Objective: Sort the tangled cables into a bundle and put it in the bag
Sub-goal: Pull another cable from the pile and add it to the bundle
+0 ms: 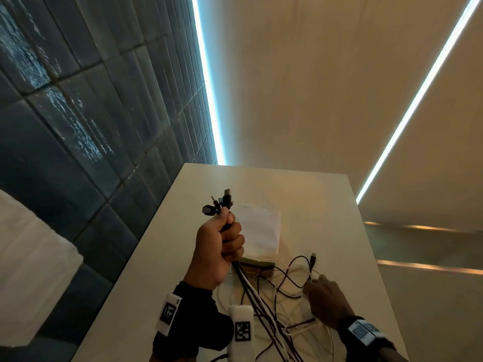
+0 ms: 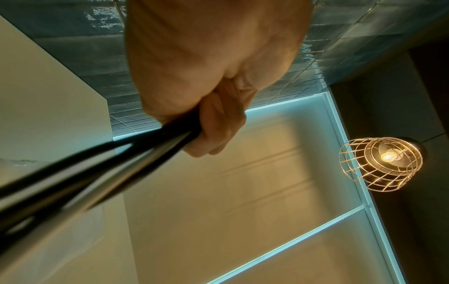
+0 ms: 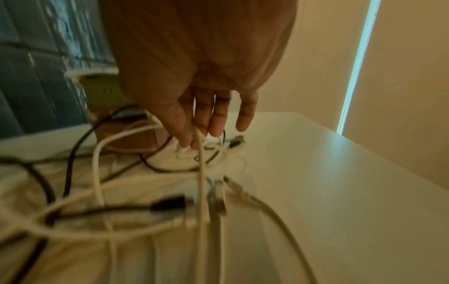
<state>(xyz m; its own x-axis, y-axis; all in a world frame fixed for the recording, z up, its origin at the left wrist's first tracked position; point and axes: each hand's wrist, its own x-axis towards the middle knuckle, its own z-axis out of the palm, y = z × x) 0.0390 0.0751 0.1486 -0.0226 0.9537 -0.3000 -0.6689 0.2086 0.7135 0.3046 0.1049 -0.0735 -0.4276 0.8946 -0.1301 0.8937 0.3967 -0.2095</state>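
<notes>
My left hand (image 1: 230, 239) is raised above the table and grips a bunch of black and white cables (image 1: 251, 288) just below their plugs (image 1: 222, 202), which stick out above the fist. In the left wrist view the curled fingers (image 2: 218, 124) clamp the dark cables (image 2: 121, 169). The strands hang down into a loose tangle (image 1: 274, 317) on the table. My right hand (image 1: 312, 286) is low at the tangle's right side. There its thumb and forefinger (image 3: 192, 140) pinch a white cable (image 3: 201, 192). A white cloth bag (image 1: 261, 228) lies flat behind the left hand.
The white table (image 1: 339, 205) has a bare right half and far end. A green and brown flat thing (image 1: 258, 267) sits under the bag's near edge. A loose black USB plug (image 1: 313, 257) lies by my right hand. Dark tiled wall to the left; a caged lamp (image 2: 381, 163) overhead.
</notes>
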